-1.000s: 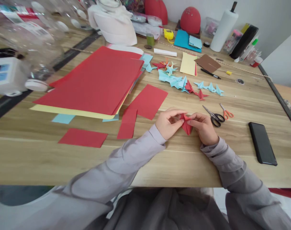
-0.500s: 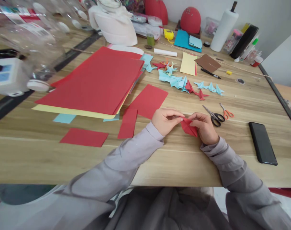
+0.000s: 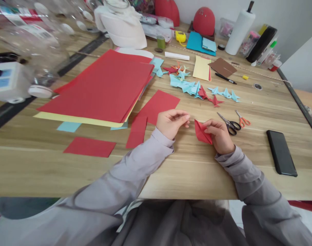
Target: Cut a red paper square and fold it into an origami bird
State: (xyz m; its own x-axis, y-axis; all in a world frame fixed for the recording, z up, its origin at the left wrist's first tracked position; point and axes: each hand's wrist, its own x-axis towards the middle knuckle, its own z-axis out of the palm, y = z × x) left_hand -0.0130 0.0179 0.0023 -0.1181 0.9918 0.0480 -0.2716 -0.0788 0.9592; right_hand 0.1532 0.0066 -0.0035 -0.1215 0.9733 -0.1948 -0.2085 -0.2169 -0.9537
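Note:
Thumb and fingers of my right hand (image 3: 220, 136) pinch a small folded piece of red paper (image 3: 202, 132) just above the table, its pointed corner facing up and left. My left hand (image 3: 172, 123) is a short way left of the paper, holding nothing, its fingers loosely bent and slightly apart. Beneath and behind my left hand lie a red paper sheet (image 3: 159, 106) and a narrow red strip (image 3: 137, 132). Just beyond my right hand are black-handled scissors (image 3: 231, 126) and small orange-handled scissors (image 3: 243, 119).
A stack of large red sheets (image 3: 99, 85) covers the left middle. Folded light-blue paper shapes (image 3: 186, 85) and red ones lie further back. A phone (image 3: 281, 152) is at right, a red rectangle (image 3: 89, 147) at left. Plastic bottles (image 3: 43, 51) crowd the far left.
My left hand has let go of the folded red paper and moved left and slightly up. My right hand still holds the paper in nearly the same place.

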